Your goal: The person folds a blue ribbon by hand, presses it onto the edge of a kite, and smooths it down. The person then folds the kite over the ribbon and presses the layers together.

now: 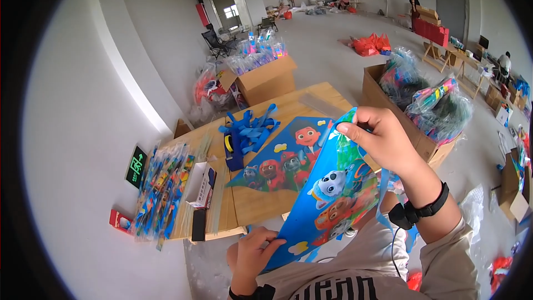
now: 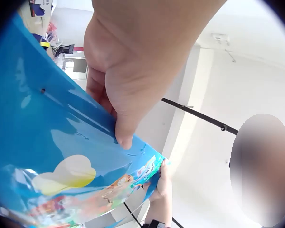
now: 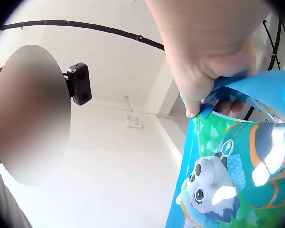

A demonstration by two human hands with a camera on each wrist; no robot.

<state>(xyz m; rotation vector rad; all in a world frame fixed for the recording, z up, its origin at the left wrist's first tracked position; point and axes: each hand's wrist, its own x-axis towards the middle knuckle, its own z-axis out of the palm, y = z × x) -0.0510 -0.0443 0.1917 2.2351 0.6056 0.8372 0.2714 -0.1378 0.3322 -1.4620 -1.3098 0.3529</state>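
Observation:
A glossy blue kite sail (image 1: 302,214) printed with cartoon dogs is stretched aslant between both hands, in front of the lap. At its upper corner my right hand (image 1: 383,136) pinches the film between thumb and fingers; in the right wrist view a blue ribbon (image 3: 270,90) runs out beneath that hand. My left hand (image 1: 252,255) holds the lower edge, its thumb (image 2: 126,135) flat on the printed face in the left wrist view. Beyond the held sail, a second printed kite sail (image 1: 272,158) lies on the wooden table (image 1: 255,211), partly covered by the first.
On the table are a heap of blue ribbons (image 1: 258,128), a dark blue tape dispenser (image 1: 234,155), a small white box (image 1: 200,183) and packed bundles (image 1: 164,189). Cartons with bagged goods stand at the far side (image 1: 272,80) and right (image 1: 383,100).

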